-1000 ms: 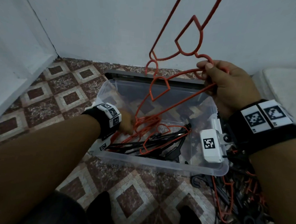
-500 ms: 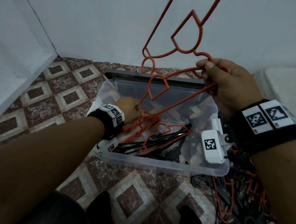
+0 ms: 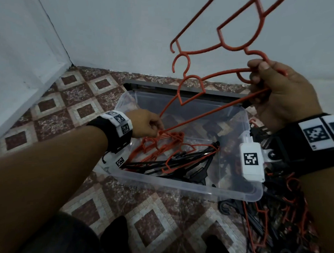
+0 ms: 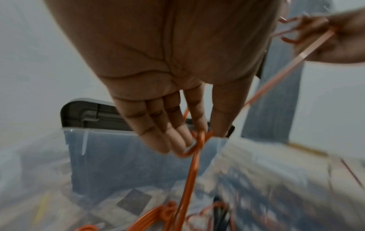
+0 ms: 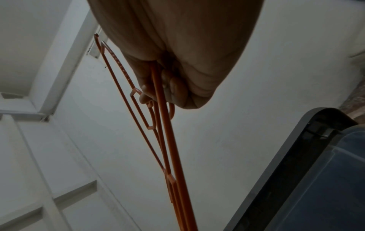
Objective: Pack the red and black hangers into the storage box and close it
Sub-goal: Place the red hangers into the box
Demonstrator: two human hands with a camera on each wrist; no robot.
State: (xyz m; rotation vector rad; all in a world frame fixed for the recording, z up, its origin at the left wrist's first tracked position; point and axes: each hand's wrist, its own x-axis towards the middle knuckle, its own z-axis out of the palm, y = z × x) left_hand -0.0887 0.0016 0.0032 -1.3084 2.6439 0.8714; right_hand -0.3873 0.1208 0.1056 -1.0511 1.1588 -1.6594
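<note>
A clear storage box (image 3: 179, 185) stands open on the tiled floor, with red hangers (image 3: 161, 143) and black hangers (image 3: 180, 164) lying in its near half. My right hand (image 3: 273, 88) is raised above the box's far right corner and grips a bunch of red hangers (image 3: 215, 109) that fan up and left. My left hand (image 3: 149, 125) hovers over the box's left side and pinches the low end of one of these. In the left wrist view, thumb and forefinger (image 4: 197, 121) pinch that hanger end (image 4: 189, 171). In the right wrist view, curled fingers (image 5: 173, 90) wrap the red bars (image 5: 169, 140).
The grey lid (image 3: 182, 89) lies behind the box against the white wall. A tangled pile of red and black hangers (image 3: 282, 215) covers the floor right of the box. A wall corner closes the left side. My feet show at the bottom edge.
My left hand has risen from among the hangers in the box, bringing the red hanger's low end up with it. The right hand has stayed almost still with its bunch.
</note>
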